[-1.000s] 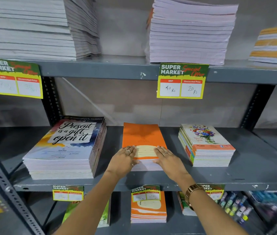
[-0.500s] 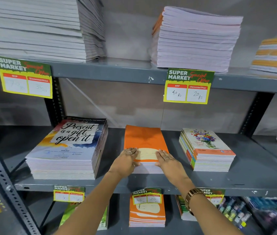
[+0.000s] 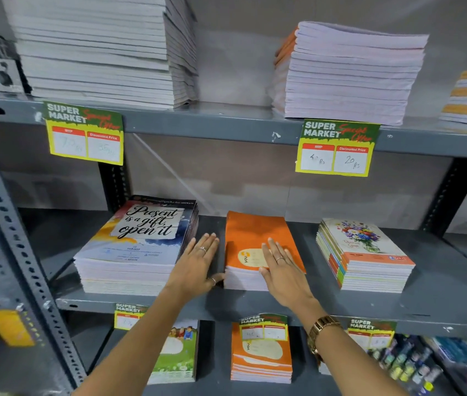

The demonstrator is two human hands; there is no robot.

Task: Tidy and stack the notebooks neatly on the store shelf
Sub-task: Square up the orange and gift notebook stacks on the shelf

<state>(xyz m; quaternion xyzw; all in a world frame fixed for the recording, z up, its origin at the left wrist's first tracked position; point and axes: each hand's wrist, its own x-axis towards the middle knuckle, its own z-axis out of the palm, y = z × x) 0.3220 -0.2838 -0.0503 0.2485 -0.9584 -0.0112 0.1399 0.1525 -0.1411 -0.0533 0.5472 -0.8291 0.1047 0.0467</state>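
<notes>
A short stack of orange notebooks [image 3: 255, 238] sits in the middle of the grey metal shelf [image 3: 441, 290], near the front edge. The top cover has a pale oval label near its front end. The right hand [image 3: 280, 267] lies flat on that cover, fingers straight and spread, palm down over the label, gripping nothing. A gold watch [image 3: 322, 334] is on that wrist. The left hand [image 3: 198, 267] is open too, fingers together and extended, set in the gap at the stack's left side with the thumb touching the stack's lower left corner. It holds nothing.

Just left of that hand stands a taller stack of larger notebooks [image 3: 135, 247] whose cover reads "Present is a gift, open it". To the right, apart from the orange stack, is a stack of floral notebooks [image 3: 366, 255]. Above, the upper shelf carries tall white stacks and two yellow and green price tags [image 3: 338, 148] reading "Super Market". Below, more orange notebooks [image 3: 260, 358] lie on the lower shelf.
</notes>
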